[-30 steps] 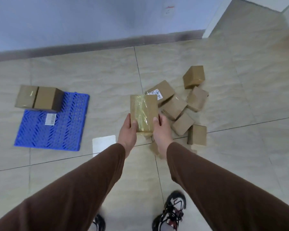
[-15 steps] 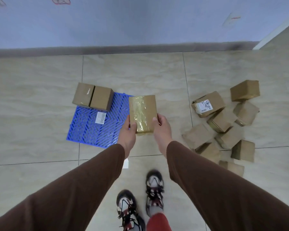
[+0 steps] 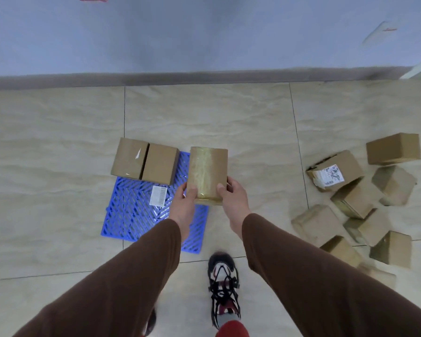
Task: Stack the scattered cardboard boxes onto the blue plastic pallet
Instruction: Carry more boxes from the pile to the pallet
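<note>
Grip: left hand [image 3: 184,205] + right hand [image 3: 231,199] both clamped on taped box [image 3: 208,175], thumbs on top face, box carried in air above near-right part of blue pallet [image 3: 131,215], not yet set down.

Progress, judged: early. Two boxes [image 3: 145,161] on pallet's far edge, side by side and touching, leftmost overhanging onto floor [image 3: 58,190]. Third in hand. Rest left to move: pile of scattered boxes [image 3: 355,203] on floor well to the right, approx eight or nine, some blurred so count unsure; one labelled box [image 3: 336,170] with torn corner.

Pallet contents: the two boxes, plus white barcode sticker [image 3: 158,195] on grid. Most of grid bare; no second layer.
</note>
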`<state>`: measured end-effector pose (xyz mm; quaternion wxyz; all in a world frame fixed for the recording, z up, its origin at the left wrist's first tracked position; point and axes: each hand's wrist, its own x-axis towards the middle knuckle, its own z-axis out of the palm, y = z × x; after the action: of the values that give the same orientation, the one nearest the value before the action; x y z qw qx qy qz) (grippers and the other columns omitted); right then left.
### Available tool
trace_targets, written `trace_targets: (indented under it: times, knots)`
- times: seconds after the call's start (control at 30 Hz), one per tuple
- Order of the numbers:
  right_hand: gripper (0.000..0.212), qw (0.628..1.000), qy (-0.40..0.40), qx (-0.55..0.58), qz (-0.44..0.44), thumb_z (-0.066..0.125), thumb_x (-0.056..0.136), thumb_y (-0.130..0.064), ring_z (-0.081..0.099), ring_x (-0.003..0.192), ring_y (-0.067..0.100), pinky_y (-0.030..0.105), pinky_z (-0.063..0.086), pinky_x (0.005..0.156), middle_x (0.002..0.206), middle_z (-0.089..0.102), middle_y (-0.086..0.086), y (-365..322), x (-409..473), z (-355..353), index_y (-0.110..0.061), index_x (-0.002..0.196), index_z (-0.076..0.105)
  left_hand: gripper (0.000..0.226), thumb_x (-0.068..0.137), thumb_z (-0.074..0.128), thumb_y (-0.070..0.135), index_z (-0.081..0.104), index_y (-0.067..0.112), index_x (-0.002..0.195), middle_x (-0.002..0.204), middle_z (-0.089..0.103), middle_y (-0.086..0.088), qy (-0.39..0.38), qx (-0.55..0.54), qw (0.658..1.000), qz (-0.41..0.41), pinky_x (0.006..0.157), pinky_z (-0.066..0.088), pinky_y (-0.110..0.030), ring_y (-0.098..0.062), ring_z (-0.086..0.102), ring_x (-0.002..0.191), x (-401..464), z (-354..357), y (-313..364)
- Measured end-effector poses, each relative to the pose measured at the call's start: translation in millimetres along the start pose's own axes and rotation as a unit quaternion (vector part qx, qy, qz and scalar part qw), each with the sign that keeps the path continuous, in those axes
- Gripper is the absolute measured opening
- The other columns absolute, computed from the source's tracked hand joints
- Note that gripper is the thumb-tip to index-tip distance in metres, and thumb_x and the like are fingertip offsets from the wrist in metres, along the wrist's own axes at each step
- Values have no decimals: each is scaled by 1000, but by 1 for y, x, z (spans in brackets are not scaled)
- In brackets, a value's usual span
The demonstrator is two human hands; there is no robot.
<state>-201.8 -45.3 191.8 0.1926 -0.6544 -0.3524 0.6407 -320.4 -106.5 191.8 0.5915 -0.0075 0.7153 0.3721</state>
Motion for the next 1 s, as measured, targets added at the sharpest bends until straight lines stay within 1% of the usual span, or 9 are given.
trace_targets:
  times: [0.1,0.2,0.27,0.33,0.43,0.47,0.6,0.83,1.0]
  knots:
    - [30,999,27,10,16,52,102,-2,67,87,4,13,52,71,108,70,1,25,23,23,-12,129,61,53,102,51,45,33,40,152,130,54,10,-46,-34,997,-43,93,41,-32,-11,52,104,37,-14,-11]
    - [34,999,41,25,26,52,102,-2,69,96,13,19,54,79,117,70,7,50,48,42,-9,134,60,61,102,53,41,28,32,157,154,45,3,-54,-43,996,-47,115,34,-38,-16,48,134,80,-24,-30]
    - [31,998,48,33,19,52,102,-1,70,100,17,20,56,81,117,71,8,66,67,53,-12,130,62,67,100,56,46,28,24,157,156,42,0,-47,-43,996,-60,118,29,-42,-21,41,143,107,-28,-42]
    - [29,998,46,29,21,53,102,-3,69,110,22,30,57,92,121,70,8,81,87,62,-13,128,62,65,97,57,50,39,16,150,143,52,0,-29,-39,996,-70,110,37,-37,-19,49,131,131,-30,-54]
    - [37,998,47,21,29,52,103,-5,66,117,23,41,54,103,127,68,7,98,113,71,-11,139,59,54,98,58,48,51,14,138,101,59,5,-20,-51,997,-53,79,43,-21,-7,53,87,157,-30,-66]
    - [38,998,48,16,28,52,103,-6,66,117,23,42,53,104,127,68,7,101,120,73,-12,140,58,53,98,59,48,52,15,138,103,60,4,-19,-56,997,-51,77,42,-20,-6,53,85,164,-30,-69]
    - [40,998,49,0,34,53,104,-9,64,119,20,39,53,105,130,67,4,111,139,77,-15,144,56,63,97,58,49,43,18,150,144,52,0,-24,-78,995,-52,97,39,-25,-10,52,115,182,-27,-77]
    - [42,998,39,-13,49,52,105,-13,60,124,15,30,50,103,132,65,-3,116,147,77,-21,147,53,73,94,59,55,37,19,154,150,48,-2,-4,-54,997,-54,102,39,-28,-14,53,118,193,-27,-77]
    - [62,997,38,13,73,55,105,-23,43,145,18,41,38,119,161,40,-2,111,132,73,-25,161,29,97,88,60,66,14,23,162,165,27,0,-10,-23,997,-73,119,31,-37,-20,41,144,175,-31,-69]
